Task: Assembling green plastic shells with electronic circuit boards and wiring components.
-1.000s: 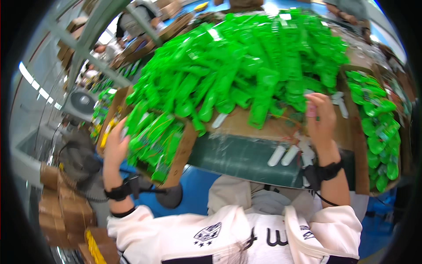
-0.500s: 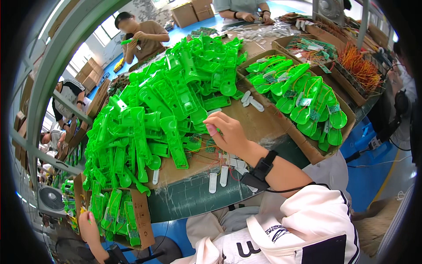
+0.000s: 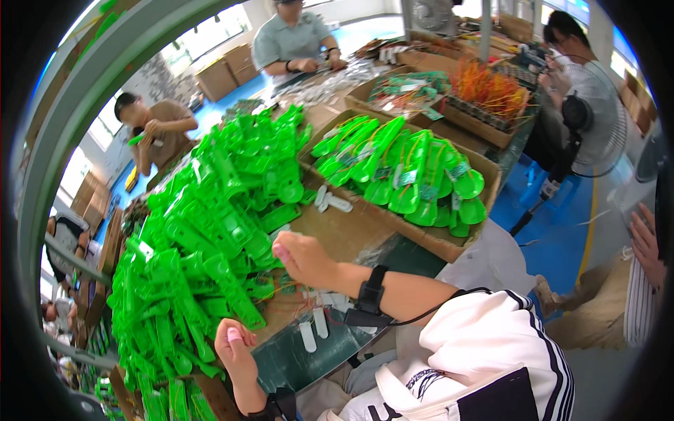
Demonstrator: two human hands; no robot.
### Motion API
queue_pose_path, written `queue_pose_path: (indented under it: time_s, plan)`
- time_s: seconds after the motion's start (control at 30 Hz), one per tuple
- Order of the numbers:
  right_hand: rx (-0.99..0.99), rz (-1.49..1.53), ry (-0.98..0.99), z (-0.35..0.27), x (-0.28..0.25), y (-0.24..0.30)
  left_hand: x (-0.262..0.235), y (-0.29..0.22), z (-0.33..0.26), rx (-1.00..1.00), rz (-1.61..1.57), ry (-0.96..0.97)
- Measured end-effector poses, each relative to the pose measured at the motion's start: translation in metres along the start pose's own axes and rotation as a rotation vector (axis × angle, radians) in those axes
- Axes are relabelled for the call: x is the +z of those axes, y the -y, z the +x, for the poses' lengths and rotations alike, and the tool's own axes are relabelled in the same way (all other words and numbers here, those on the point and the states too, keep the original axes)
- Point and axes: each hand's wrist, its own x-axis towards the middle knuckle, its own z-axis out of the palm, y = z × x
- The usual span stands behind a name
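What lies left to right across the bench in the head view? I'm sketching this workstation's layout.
Pile of green plastic parts → left hand → right hand → small white pieces → cardboard box of green parts with wires → orange wire bundle.

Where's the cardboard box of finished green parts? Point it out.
In the head view, the cardboard box sits upper right of centre, beyond the right hand and right of the loose green pile.

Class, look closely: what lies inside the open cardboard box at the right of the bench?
The cardboard box holds green plastic parts with orange wires. Its floor is covered by them.
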Motion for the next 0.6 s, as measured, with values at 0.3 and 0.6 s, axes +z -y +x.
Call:
queue_pose_path:
  time_s: [0.3, 0.6]
  plan:
    - [0.002, 0.020, 0.027, 0.000, -0.005, -0.003, 0.010, 0.048, 0.060, 0.090, -0.879, -0.038]
    - [0.008, 0.033, -0.004, 0.012, 0.008, -0.003, -0.016, 0.047, 0.046, 0.295, -0.433, -0.556]
